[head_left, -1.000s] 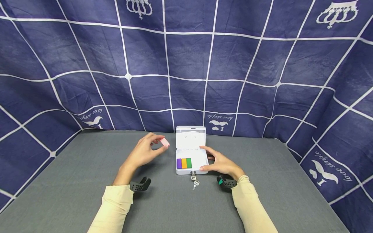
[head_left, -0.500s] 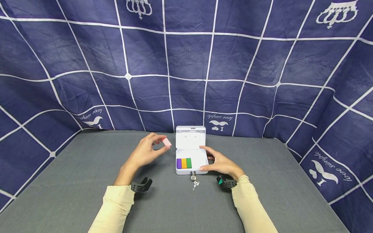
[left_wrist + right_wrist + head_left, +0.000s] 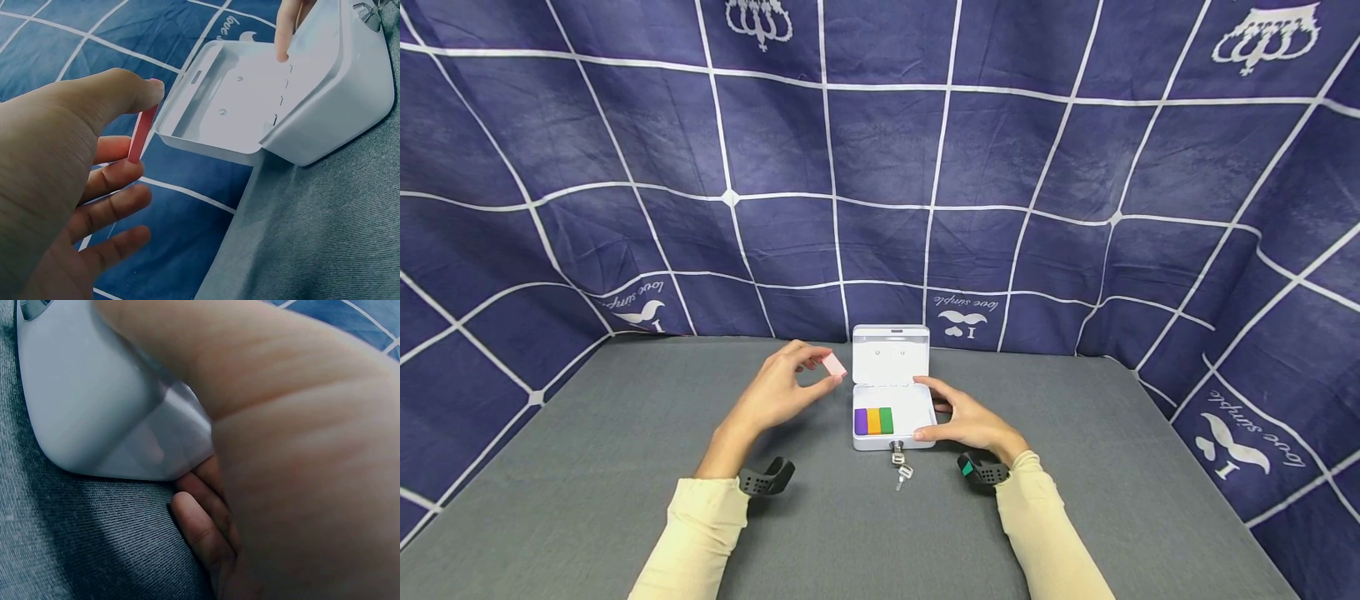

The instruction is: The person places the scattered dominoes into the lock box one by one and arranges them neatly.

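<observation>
Between thumb and fingers, my left hand [image 3: 775, 390] pinches a small flat pink block [image 3: 834, 365], held in the air just left of the white metal box [image 3: 872, 444]. In the left wrist view the pink block [image 3: 142, 134] shows edge-on. The box's hinged lid [image 3: 891, 354] is raised at the back. Inside, at the front left, purple [image 3: 861, 422], orange [image 3: 874, 421] and green [image 3: 887, 420] blocks lie side by side. My right hand [image 3: 966, 419] grips the box's right side, thumb at the front corner and index finger near the hinge.
Small keys [image 3: 902, 475] hang from the lock on the box's front. Grey cloth [image 3: 625, 467] covers the table. A dark blue curtain [image 3: 880, 167] with white lines stands behind and at both sides.
My left hand has moved slightly to the right with the pink block, closer to the box. The right hand and the box have stayed in place.
</observation>
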The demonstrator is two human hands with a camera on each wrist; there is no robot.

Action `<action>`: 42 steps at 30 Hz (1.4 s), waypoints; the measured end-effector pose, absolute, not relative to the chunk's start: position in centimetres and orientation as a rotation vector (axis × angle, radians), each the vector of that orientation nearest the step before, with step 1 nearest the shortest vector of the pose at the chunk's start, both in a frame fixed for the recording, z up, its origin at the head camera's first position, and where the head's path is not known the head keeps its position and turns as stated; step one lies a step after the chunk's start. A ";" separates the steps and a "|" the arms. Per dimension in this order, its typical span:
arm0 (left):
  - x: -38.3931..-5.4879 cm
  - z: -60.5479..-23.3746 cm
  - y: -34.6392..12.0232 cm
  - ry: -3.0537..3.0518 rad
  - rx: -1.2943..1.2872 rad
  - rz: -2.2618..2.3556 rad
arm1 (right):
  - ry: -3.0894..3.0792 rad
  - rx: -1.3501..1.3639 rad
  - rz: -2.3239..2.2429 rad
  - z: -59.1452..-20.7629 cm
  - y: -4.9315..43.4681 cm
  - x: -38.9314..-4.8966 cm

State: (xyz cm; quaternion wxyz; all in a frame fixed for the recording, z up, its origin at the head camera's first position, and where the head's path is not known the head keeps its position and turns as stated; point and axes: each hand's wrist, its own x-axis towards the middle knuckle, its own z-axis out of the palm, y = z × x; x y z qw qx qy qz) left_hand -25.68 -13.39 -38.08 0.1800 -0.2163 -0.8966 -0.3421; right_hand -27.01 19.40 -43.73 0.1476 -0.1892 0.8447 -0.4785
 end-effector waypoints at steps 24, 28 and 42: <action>-25.4 -38.4 -11.1 -2.540 -0.673 -0.981 | 2.460 -0.546 -1.350 -43.8 19.6 -27.1; -25.4 -38.5 -10.5 -2.562 -0.698 -0.974 | 2.457 -0.542 -1.347 -43.9 19.7 -27.1; -25.5 -38.6 -9.3 -2.602 -0.803 -0.979 | 2.462 -0.537 -1.340 -43.8 19.4 -27.1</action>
